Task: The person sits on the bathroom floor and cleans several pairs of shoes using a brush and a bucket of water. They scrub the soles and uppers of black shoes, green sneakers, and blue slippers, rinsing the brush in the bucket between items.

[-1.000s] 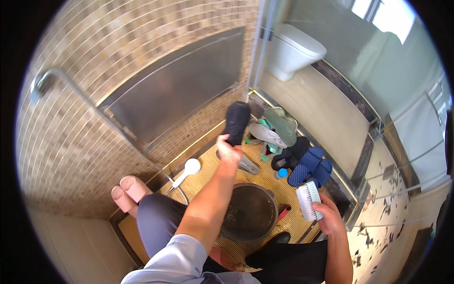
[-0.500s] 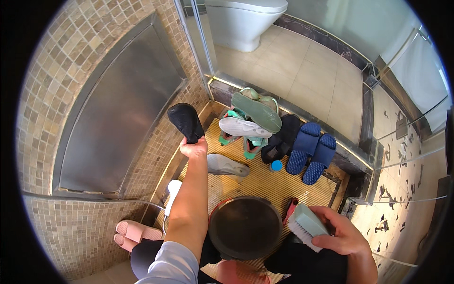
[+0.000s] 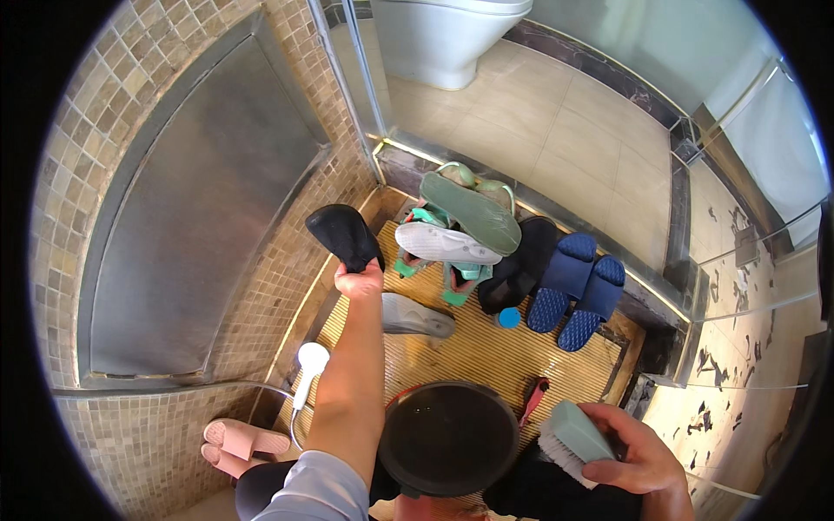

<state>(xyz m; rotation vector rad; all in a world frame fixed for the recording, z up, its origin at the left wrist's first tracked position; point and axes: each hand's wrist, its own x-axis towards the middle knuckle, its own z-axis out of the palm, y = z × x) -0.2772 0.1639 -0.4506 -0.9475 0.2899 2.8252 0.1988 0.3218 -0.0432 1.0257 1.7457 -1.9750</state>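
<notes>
Held up at the left by my left hand (image 3: 359, 280) is a black shoe (image 3: 340, 234), gripped at its near end. My right hand (image 3: 638, 464), low at the right, is closed around a pale green scrub brush (image 3: 577, 431) with white bristles facing left and down. Between my forearms stands a round dark basin (image 3: 449, 438). A small pink-handled brush (image 3: 536, 399) lies on the mat by the basin's right side. Beyond my left forearm lies a grey shoe or insole (image 3: 417, 315), partly hidden by the arm.
Ahead on the ribbed mat (image 3: 400, 365) are stacked green and grey shoes (image 3: 469, 213), black footwear (image 3: 512, 278), navy slides (image 3: 578, 291) and a blue-capped container (image 3: 508, 318). At left are a white shower head (image 3: 311, 360), its hose and pink slides (image 3: 243, 440). A raised sill (image 3: 408, 165) edges the shower.
The view has shifted slightly, uncovering more of the shower head and the pink-handled brush. My left hand still grips the black shoe, and my right the scrub brush.
</notes>
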